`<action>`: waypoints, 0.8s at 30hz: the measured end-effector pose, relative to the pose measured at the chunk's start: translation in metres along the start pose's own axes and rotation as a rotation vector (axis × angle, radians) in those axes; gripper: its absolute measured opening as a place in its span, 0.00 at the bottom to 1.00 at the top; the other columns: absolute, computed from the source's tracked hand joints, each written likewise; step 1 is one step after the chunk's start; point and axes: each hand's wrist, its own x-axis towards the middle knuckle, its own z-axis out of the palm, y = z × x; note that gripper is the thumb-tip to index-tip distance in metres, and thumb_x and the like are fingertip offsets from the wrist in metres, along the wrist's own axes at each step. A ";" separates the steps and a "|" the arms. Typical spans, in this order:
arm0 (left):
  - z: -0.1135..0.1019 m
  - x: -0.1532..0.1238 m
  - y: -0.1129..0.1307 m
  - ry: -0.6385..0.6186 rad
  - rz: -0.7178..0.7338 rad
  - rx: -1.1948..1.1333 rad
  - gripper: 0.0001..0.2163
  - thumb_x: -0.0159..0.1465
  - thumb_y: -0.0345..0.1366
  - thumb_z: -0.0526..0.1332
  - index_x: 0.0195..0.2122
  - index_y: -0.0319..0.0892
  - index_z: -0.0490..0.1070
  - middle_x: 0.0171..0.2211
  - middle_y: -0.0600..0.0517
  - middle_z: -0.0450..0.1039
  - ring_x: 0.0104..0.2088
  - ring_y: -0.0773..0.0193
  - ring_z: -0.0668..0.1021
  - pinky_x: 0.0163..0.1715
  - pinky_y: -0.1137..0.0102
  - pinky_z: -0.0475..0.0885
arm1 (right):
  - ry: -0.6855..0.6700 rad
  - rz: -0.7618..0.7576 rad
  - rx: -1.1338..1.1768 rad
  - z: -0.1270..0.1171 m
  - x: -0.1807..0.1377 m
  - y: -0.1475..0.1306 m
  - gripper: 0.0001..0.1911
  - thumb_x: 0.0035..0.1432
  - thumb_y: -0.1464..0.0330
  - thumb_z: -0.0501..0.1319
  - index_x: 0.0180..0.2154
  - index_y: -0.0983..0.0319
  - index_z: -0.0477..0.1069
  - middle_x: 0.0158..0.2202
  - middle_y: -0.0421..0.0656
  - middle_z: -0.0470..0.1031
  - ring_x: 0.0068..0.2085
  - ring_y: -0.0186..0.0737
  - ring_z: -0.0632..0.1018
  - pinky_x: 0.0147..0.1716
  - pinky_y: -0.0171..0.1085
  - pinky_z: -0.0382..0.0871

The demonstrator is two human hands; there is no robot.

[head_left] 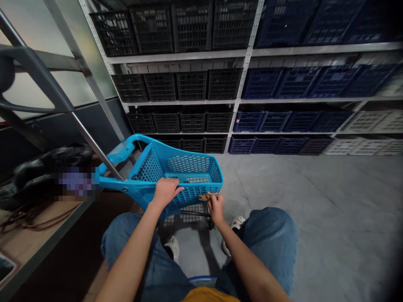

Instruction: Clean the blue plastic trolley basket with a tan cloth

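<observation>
A bright blue plastic shopping cart (192, 157) with lattice sides stands sideways in front of my knees. My left hand (165, 193) is closed over its near top rim, fingers hooked inside and the thumb lying along the outside. Pinched in my right hand (216, 207) is a small, crumpled brownish cloth (205, 196), held against the outer lattice below the rim, close to the front corner. The cloth's far side and part of the fingertips are hidden. Inside the basket, the floor and the slotted far wall are visible.
Metal shelving (189, 56) with black crates (192, 84), blue crates (262, 82) and white crates (365, 120) fills the back. A bench (59, 212) at left bears a dark bundle and a brown cord. A metal pole (94, 144) with a grey handle crosses the left side.
</observation>
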 end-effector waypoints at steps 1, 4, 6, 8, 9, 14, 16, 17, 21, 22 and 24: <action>0.000 0.000 0.000 -0.002 -0.002 -0.001 0.20 0.66 0.53 0.52 0.37 0.41 0.73 0.32 0.44 0.76 0.36 0.52 0.76 0.36 0.64 0.62 | -0.016 -0.003 -0.008 0.000 -0.003 0.002 0.09 0.56 0.73 0.54 0.38 0.58 0.69 0.36 0.42 0.62 0.41 0.41 0.67 0.41 0.40 0.67; -0.002 -0.001 0.002 -0.016 -0.016 -0.015 0.20 0.65 0.53 0.52 0.39 0.41 0.73 0.33 0.44 0.76 0.37 0.52 0.77 0.37 0.64 0.62 | -0.048 -0.031 -0.013 -0.006 -0.003 0.000 0.10 0.57 0.72 0.53 0.40 0.58 0.69 0.37 0.42 0.63 0.41 0.41 0.66 0.42 0.41 0.67; -0.003 -0.001 0.002 -0.026 -0.027 -0.027 0.19 0.65 0.53 0.53 0.39 0.41 0.73 0.33 0.44 0.76 0.37 0.53 0.77 0.37 0.64 0.62 | -0.054 -0.050 -0.005 -0.014 0.005 -0.009 0.09 0.57 0.72 0.53 0.39 0.59 0.70 0.37 0.42 0.64 0.41 0.41 0.67 0.41 0.41 0.67; -0.004 -0.001 0.003 -0.032 -0.036 -0.037 0.19 0.65 0.53 0.53 0.38 0.41 0.73 0.33 0.44 0.76 0.37 0.52 0.77 0.38 0.64 0.62 | -0.036 -0.074 0.021 -0.023 0.020 -0.023 0.08 0.58 0.72 0.54 0.37 0.59 0.70 0.38 0.43 0.65 0.41 0.41 0.68 0.42 0.41 0.67; -0.004 -0.002 0.004 -0.033 -0.038 -0.043 0.19 0.65 0.52 0.53 0.38 0.41 0.73 0.33 0.44 0.76 0.38 0.52 0.77 0.38 0.64 0.62 | -0.016 -0.087 0.035 -0.028 0.029 -0.032 0.08 0.59 0.72 0.54 0.37 0.59 0.71 0.39 0.43 0.66 0.42 0.41 0.68 0.43 0.41 0.67; -0.003 -0.003 0.006 -0.030 -0.043 -0.061 0.19 0.65 0.52 0.53 0.40 0.41 0.73 0.33 0.43 0.76 0.38 0.52 0.77 0.38 0.64 0.61 | 0.058 -0.131 0.059 -0.036 0.054 -0.054 0.11 0.61 0.70 0.54 0.42 0.58 0.74 0.42 0.46 0.68 0.46 0.43 0.69 0.47 0.44 0.65; -0.003 -0.003 0.006 -0.031 -0.040 -0.056 0.20 0.65 0.53 0.53 0.39 0.41 0.73 0.33 0.43 0.76 0.37 0.52 0.77 0.38 0.64 0.61 | 0.002 -0.142 0.042 -0.029 0.038 -0.043 0.12 0.61 0.70 0.54 0.44 0.58 0.73 0.40 0.45 0.69 0.45 0.43 0.69 0.45 0.43 0.66; -0.003 -0.002 0.006 -0.031 -0.040 -0.052 0.20 0.65 0.53 0.53 0.39 0.41 0.73 0.33 0.43 0.76 0.37 0.52 0.77 0.38 0.64 0.62 | -0.037 -0.143 0.027 -0.024 0.025 -0.034 0.12 0.61 0.70 0.54 0.44 0.58 0.73 0.39 0.45 0.69 0.44 0.43 0.70 0.43 0.43 0.67; -0.003 -0.002 0.006 -0.024 -0.032 -0.045 0.19 0.65 0.52 0.53 0.41 0.41 0.73 0.34 0.44 0.77 0.38 0.52 0.77 0.38 0.64 0.62 | -0.155 -0.095 -0.028 -0.007 -0.019 -0.003 0.09 0.60 0.72 0.54 0.36 0.57 0.72 0.36 0.43 0.69 0.39 0.43 0.70 0.37 0.41 0.68; -0.003 -0.002 0.005 -0.023 -0.029 -0.049 0.19 0.65 0.52 0.53 0.41 0.41 0.73 0.34 0.44 0.77 0.38 0.52 0.77 0.39 0.64 0.62 | -0.164 -0.089 -0.023 -0.006 -0.021 -0.001 0.09 0.60 0.72 0.54 0.35 0.57 0.71 0.36 0.43 0.68 0.39 0.44 0.70 0.37 0.41 0.68; -0.002 -0.002 0.005 -0.021 -0.027 -0.056 0.19 0.65 0.52 0.54 0.41 0.42 0.73 0.35 0.44 0.77 0.39 0.52 0.77 0.39 0.64 0.62 | -0.152 -0.098 0.006 -0.010 -0.010 -0.008 0.08 0.60 0.72 0.54 0.34 0.58 0.71 0.36 0.43 0.68 0.39 0.44 0.70 0.38 0.42 0.67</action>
